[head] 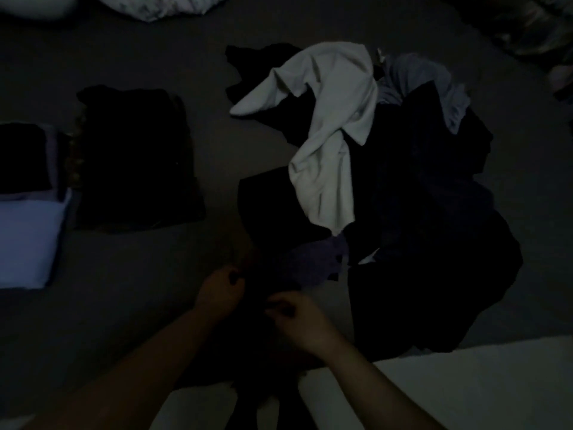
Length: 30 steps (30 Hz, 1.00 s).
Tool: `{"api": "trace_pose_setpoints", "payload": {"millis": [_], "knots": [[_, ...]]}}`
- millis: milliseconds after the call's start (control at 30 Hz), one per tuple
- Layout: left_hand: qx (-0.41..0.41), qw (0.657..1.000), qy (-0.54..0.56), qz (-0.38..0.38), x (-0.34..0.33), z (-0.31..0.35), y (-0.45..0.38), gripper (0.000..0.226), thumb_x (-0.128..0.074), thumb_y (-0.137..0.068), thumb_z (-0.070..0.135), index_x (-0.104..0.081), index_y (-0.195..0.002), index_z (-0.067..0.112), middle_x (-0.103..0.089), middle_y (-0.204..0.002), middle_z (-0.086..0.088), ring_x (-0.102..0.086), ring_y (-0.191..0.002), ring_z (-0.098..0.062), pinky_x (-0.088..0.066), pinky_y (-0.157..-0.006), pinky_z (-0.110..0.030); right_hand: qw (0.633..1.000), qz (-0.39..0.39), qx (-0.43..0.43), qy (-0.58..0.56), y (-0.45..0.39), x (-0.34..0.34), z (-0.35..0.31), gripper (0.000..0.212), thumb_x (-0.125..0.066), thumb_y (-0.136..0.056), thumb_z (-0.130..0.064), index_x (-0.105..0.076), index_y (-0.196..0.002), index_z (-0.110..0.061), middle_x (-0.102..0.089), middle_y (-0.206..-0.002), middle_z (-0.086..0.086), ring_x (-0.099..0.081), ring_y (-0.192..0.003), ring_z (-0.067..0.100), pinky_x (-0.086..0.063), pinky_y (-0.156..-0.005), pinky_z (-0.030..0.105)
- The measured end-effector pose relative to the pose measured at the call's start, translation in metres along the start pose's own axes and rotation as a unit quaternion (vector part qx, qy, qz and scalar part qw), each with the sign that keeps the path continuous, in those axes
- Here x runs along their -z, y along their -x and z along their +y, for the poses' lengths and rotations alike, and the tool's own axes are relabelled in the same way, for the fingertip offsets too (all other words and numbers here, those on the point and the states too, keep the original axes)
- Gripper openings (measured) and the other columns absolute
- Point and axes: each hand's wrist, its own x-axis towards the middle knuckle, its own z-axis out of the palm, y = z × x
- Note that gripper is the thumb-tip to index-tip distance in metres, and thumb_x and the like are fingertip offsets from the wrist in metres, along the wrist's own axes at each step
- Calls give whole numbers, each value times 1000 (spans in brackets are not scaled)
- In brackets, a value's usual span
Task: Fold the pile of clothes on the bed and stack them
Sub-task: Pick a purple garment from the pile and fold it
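Item: your right hand (pixel 297 318), nearest the camera, fingers curled and pinching a dark garment (pixel 257 308) at the near edge of the bed (pixel 130 305).

Item: your left hand (pixel 221 293), just beside the right, fingers likewise curled into the same dark garment. The cloth runs between both hands and drops toward you (the light is poor, so its outline is hard to trace, and it may be part of the dark heap beyond).

Item: the pile of clothes (pixel 434 212), unfolded, to the right of centre on the bed, mostly black and navy. A white garment (pixel 328 125) lies twisted across its top, one end trailing left. A grey-blue piece (pixel 424 79) shows at the far right of the heap, and a dull purple piece (pixel 313 262) sits at its near edge, just beyond your hands.

Item: a folded dark stack (pixel 133 159), left of centre, well apart from the pile.

Item: a second folded stack (pixel 28 218) at the left edge of the view, just beside the dark one, a pale blue piece toward you and a black piece on the far part.

Item: light bedding (pixel 173 4), far top left, partly out of view.
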Motion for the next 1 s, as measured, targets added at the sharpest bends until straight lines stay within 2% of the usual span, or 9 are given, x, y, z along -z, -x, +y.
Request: {"api": "trace_pose_setpoints", "payload": {"millis": [133, 267, 333, 433, 500, 567, 667, 833, 1000], "knots": [[83, 991, -107, -9, 5, -64, 14, 38, -46, -97, 28, -57, -119, -1, -59, -121, -22, -57, -114, -32, -43, -90, -33, 975, 207, -75, 19, -30, 14, 19, 44, -71, -82, -17, -56, -121, -1, -56, -121, 16, -53, -115, 28, -41, -98, 29], [64, 977, -181, -87, 6, -93, 19, 42, -41, -98, 35, -55, -124, 5, -57, -127, -17, -55, -116, -28, -44, -92, -31, 990, 86, -106, -44, -54, -8, 15, 49, -73, -81, -18, -53, -124, -3, -59, -123, 13, -55, -115, 27, -41, -91, 25], [41, 962, -243, -118, 6, -89, 19, 44, -42, -96, 39, -50, -130, 13, -53, -133, -12, -52, -121, -26, -44, -95, -32, 990, 102, -96, 12, -66, -27, 14, 37, -67, -86, -16, -56, -118, -2, -62, -120, 15, -58, -110, 29, -42, -87, 26], [-61, 964, -257, -42, 11, -70, 15, 60, -40, -87, 47, -41, -137, 15, -46, -137, -12, -47, -124, -29, -41, -97, -33, 974, 199, -46, 99, -72, -44, 3, 25, -54, -93, -11, -64, -112, 2, -63, -112, 19, -59, -103, 32, -37, -77, 22], [-229, 961, -145, 45, 17, -53, 10, 70, -41, -78, 38, -33, -144, 13, -42, -142, -13, -43, -128, -31, -37, -103, -32, 963, 235, 59, 121, -65, -45, -12, 23, -56, -91, -7, -68, -109, 1, -63, -106, 19, -60, -98, 32, -38, -82, 19], [-380, 905, -165, 99, 28, -34, 4, 71, -41, -76, 24, -29, -146, 17, -39, -147, -10, -39, -133, -28, -33, -105, -34, 950, 215, 171, 150, -57, -39, -27, 22, -56, -86, -6, -71, -102, -2, -65, -101, 15, -59, -93, 26, -43, -83, 22], [-421, 864, -267, 66, 45, -15, -5, 64, -29, -77, 31, -42, -140, 20, -51, -138, -7, -49, -126, -24, -35, -104, -38, 950, 127, 248, 140, -40, -23, -51, 24, -54, -86, -8, -71, -101, -4, -68, -105, 11, -59, -95, 16, -43, -83, 18], [-345, 892, -280, 80, 88, -2, 15, 41, -38, -89, 43, -61, -116, 24, -63, -118, -3, -58, -110, -24, -35, -90, -33, 976, 135, 160, 58, -12, 9, -81, 16, -58, -91, -13, -69, -102, -11, -69, -93, -2, -62, -87, 7, -47, -81, 20], [-342, 935, -61, 76, 149, 26, 67, 39, -41, -78, 30, -67, -99, 10, -68, -98, -10, -63, -92, -24, -42, -77, -27, 984, -13, 69, 166, 30, 37, -118, 32, -74, -77, -37, -68, -99, -15, -70, -92, -4, -63, -85, 9, -49, -75, 25]]}}
